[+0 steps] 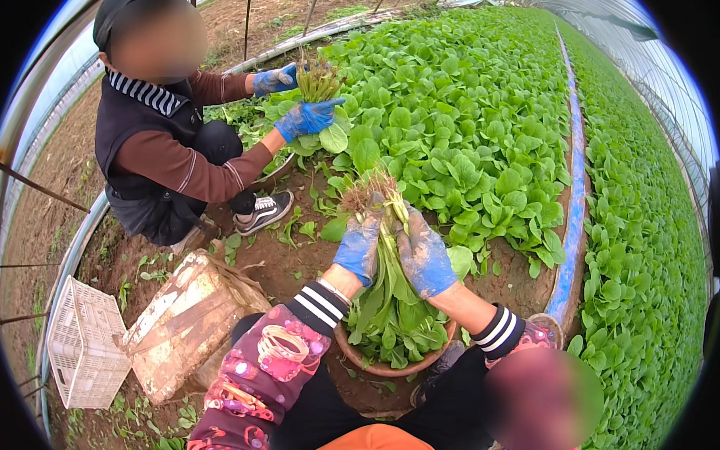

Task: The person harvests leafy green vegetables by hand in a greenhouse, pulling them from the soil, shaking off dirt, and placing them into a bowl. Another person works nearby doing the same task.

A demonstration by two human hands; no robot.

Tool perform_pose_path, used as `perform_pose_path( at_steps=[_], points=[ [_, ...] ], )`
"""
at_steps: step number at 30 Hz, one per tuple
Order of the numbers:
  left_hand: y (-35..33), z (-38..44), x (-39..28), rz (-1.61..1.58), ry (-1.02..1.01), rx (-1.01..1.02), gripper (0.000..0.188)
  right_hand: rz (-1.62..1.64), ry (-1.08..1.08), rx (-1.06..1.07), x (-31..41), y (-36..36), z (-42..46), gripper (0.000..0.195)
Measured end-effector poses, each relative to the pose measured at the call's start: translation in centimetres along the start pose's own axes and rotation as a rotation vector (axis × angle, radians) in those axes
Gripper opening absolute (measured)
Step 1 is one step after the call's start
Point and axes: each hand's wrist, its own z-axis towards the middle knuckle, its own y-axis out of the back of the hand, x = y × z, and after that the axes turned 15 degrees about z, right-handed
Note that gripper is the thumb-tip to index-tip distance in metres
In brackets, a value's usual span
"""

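Note:
Both my hands wear muddy blue gloves and hold a bunch of leafy greens (391, 265), roots up and leaves hanging down. My left hand (360, 243) grips the stems on the left side, just below the brown roots (362, 195). On the right side, my right hand (423, 249) closes around more stems near the root ends. Beneath the bunch stands a round reddish-brown basin (395, 369) between my legs, with the leaves reaching down into it. Loose greens there merge with the bunch, so I cannot tell them apart.
At left a person (173, 148) in blue gloves squats, holding another root-up bunch (319, 83). A wrapped, dirty white block (185, 320) and a white plastic crate (88, 347) stand on the soil. Growing greens (451, 114) fill the bed ahead; a blue strip (569, 259) runs along its right.

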Motion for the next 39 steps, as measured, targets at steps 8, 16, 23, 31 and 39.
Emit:
perform_pose_path(
  at_steps=[8, 16, 23, 31, 39],
  points=[
    [-0.1, 1.4, 1.9, 0.134, -0.29, -0.043, 0.051, -0.268, 0.021, 0.119, -0.7, -1.0, 0.3, 0.055],
    [1.0, 1.2, 0.9, 0.103, -0.227, -0.072, 0.045, -0.346, 0.198, 0.432, 2.5, 3.6, 1.9, 0.046],
    [1.9, 1.5, 2.8, 1.165, -0.529, -0.161, 0.041, 0.036, 0.113, 0.112, 3.6, 3.8, 3.2, 0.024],
    [0.8, 1.1, 1.5, 0.643, -0.522, 0.047, 0.048, -0.077, 0.134, 0.079, 1.0, 4.4, 3.1, 0.02],
    [1.2, 0.9, 2.7, 0.703, -0.566, 0.03, 0.045, -0.302, 0.54, 0.293, 5.0, 4.5, 3.9, 0.038]
  ],
)
